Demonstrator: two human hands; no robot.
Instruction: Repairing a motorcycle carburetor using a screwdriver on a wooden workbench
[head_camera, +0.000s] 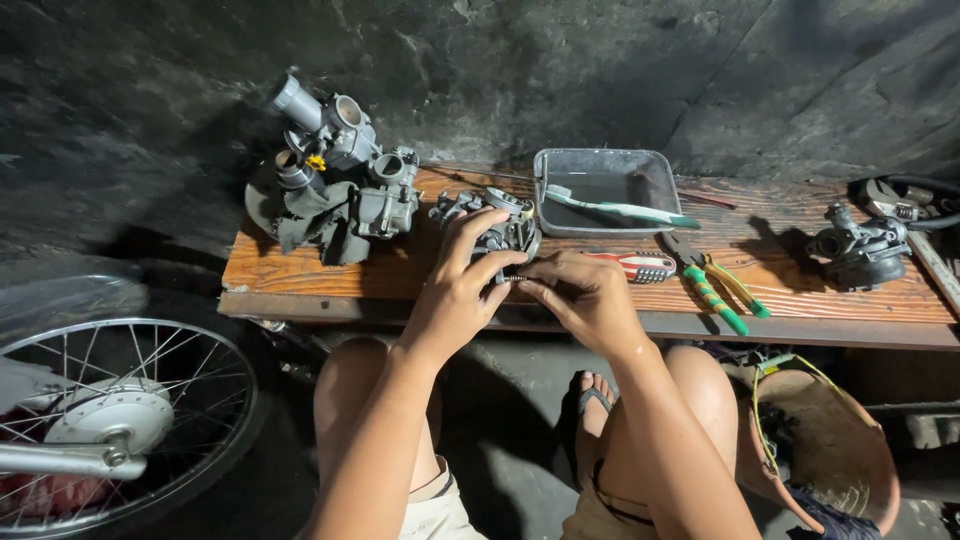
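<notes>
Left hand (458, 290) clamped on grey carburetor (495, 225) at tabletop (320, 270) centre — right hand (585, 295) fingers pinched together on small spring-loaded screw (513, 278); grey tray (610, 190) at one o'clock.

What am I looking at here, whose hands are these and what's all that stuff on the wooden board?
One picture, from a camera worn on a person's head, looking down at their own bare arms and knees. The left hand steadies a small grey metal engine part on a wooden bench. The right hand pinches a small spring-like piece beside it. Also on the bench: a cluster of similar parts on a rag, a grey tray holding a toothbrush, green-handled pliers and a red-and-white handled tool. A spoked wheel stands lower left.
</notes>
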